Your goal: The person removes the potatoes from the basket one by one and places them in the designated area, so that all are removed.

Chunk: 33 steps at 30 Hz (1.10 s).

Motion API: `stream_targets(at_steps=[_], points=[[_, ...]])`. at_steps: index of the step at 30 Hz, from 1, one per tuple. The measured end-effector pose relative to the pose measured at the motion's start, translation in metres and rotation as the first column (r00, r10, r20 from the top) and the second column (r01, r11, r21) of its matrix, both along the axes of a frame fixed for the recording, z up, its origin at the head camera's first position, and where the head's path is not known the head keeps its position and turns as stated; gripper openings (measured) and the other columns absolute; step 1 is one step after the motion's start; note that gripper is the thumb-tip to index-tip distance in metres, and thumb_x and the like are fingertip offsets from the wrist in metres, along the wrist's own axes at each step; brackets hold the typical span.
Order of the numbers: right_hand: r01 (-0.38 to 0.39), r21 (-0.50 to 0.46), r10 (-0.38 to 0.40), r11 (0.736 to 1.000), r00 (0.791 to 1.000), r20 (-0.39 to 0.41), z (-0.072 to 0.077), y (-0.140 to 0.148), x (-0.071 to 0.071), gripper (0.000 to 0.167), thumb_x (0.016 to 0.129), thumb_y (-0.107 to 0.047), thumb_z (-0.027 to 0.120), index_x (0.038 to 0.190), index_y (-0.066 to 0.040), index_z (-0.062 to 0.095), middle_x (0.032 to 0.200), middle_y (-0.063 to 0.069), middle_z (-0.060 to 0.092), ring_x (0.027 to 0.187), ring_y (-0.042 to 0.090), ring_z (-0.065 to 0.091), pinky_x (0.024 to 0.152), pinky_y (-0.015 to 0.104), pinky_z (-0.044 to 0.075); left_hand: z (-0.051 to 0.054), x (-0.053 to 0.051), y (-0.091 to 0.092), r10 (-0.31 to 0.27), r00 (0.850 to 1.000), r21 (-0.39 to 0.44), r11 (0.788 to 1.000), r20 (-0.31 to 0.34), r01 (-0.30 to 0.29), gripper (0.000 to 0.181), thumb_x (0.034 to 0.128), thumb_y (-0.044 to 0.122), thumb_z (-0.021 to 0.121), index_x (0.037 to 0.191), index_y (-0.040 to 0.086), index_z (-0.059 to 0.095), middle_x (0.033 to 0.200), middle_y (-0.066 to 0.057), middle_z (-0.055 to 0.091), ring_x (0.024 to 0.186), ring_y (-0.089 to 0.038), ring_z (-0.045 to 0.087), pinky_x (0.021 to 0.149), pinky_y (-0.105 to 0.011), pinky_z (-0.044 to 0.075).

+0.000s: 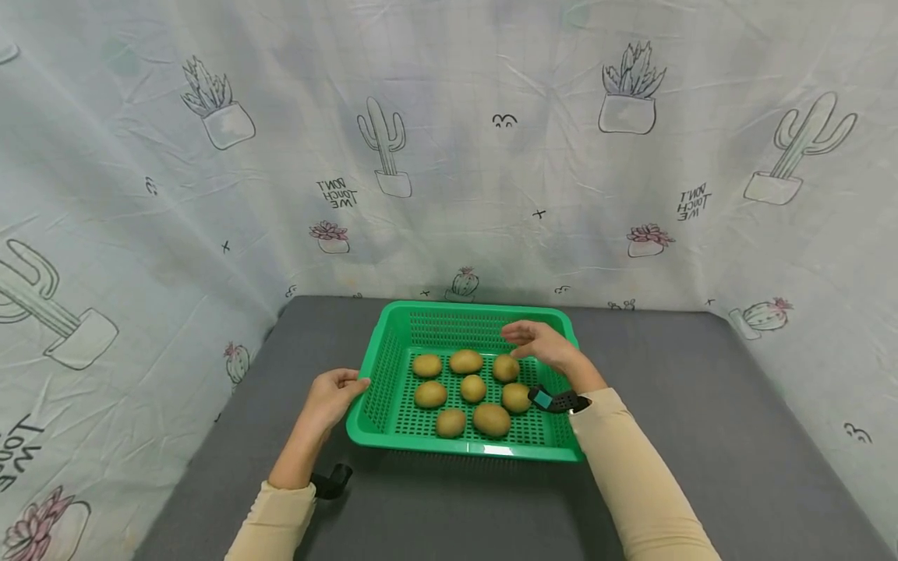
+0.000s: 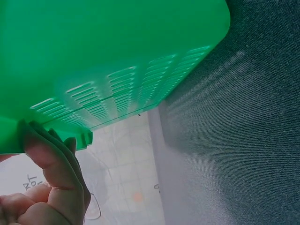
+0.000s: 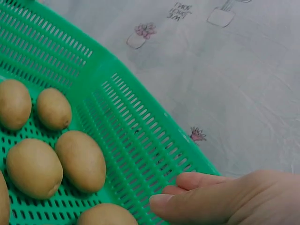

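Observation:
A green plastic basket (image 1: 414, 443) with slotted walls holds several yellow-brown potatoes (image 1: 466, 361), spread apart over its perforated floor. My left hand (image 1: 331, 399) grips the basket's left rim, its fingers bent under the edge in the left wrist view, where the basket's outer wall (image 2: 140, 33) fills the top. Over the basket's right part hovers my right hand (image 1: 550, 347), fingers loosely extended and holding nothing. Just below its fingertips lies one potato (image 1: 505, 368). In the right wrist view, the thumb (image 3: 161, 204) shows in front of the slotted far wall.
The basket stands on a dark grey table (image 1: 673, 405), with table surface on both sides and in front. A pale curtain (image 1: 449, 156) printed with cactus drawings hangs close behind the table's back edge and around the sides. Each wrist wears a black strap (image 1: 561, 400).

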State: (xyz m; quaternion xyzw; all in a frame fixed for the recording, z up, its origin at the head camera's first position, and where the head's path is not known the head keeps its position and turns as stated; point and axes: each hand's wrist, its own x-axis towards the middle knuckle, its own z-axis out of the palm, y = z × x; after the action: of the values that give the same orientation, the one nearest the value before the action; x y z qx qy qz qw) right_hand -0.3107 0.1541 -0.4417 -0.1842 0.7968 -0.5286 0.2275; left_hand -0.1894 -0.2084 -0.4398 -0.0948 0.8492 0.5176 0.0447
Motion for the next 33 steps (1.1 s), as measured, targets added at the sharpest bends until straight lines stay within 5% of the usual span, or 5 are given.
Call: stream_targets(at_steps=[11,33], points=[[-0.01,0.171,0.011,0.985,1.0,-0.001,-0.006,-0.004,-0.001,0.054,0.087,0.005,0.06,0.139,0.002,0.043,0.142,0.024,0.043,0.133,0.04,0.038,0.101,0.048,0.041,0.0,0.001,0.001,0.001,1.0,-0.009,1.0,-0.001,-0.001,0.047,0.0958,0.02,0.057,0.132,-0.009,0.049,0.121,-0.026,0.053,0.109,-0.034,0.054,0.086,-0.043,0.047],[-0.091,0.337,0.071,0.937,0.995,0.072,-0.011,-0.014,-0.013,0.062,0.082,0.013,0.06,0.14,0.0,0.043,0.145,0.021,0.04,0.136,0.039,0.033,0.105,0.049,0.036,0.002,0.0,-0.002,-0.001,1.0,-0.01,1.0,0.007,0.002,0.046,0.0953,0.021,0.058,0.131,-0.008,0.05,0.118,-0.024,0.054,0.107,-0.032,0.053,0.085,-0.041,0.046]])
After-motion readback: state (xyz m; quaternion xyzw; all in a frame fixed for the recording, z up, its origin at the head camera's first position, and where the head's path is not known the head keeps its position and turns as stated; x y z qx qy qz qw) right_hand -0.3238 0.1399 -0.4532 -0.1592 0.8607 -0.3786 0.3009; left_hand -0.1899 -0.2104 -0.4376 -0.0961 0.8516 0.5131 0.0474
